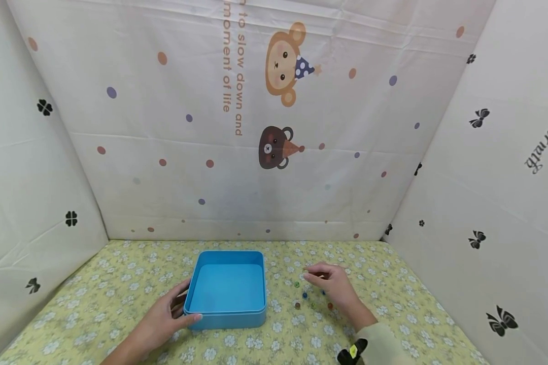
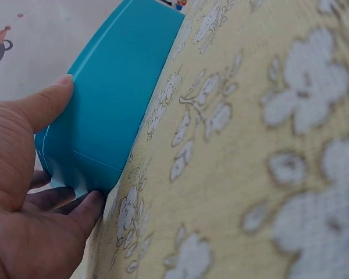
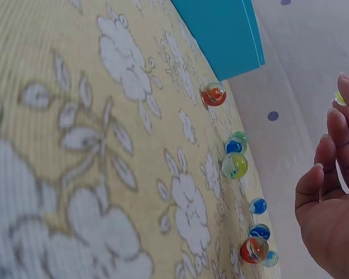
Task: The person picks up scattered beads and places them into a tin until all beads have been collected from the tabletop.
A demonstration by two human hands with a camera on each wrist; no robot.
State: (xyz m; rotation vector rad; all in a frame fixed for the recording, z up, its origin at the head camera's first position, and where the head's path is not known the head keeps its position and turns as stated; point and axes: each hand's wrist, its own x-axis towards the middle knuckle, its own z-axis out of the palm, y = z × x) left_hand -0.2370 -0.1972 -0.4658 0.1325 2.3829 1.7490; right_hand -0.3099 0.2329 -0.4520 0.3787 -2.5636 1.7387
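Note:
A blue square box [image 1: 230, 320] with no lid sits on the flowered cloth, its plain inner floor showing. My left hand [image 1: 162, 317] grips its near left corner, thumb on the front wall and fingers on the left side. In the left wrist view the fingertips [image 2: 92, 200] are low on the box wall, close to the cloth. To the right of the box, my right hand [image 1: 333, 284] is raised over several glass marbles. Between its thumb and forefinger it pinches a yellowish marble [image 3: 339, 97], mostly hidden by the fingertips. A red marble [image 3: 214, 94] lies nearest the box.
Below the right hand, loose marbles lie scattered, among them a blue marble [image 1: 305, 295], a green marble [image 1: 297, 284] and an orange marble [image 1: 330, 306]. The yellow flowered cloth [image 1: 109, 304] covers the table. A printed white curtain [image 1: 237, 192] closes off the back and sides.

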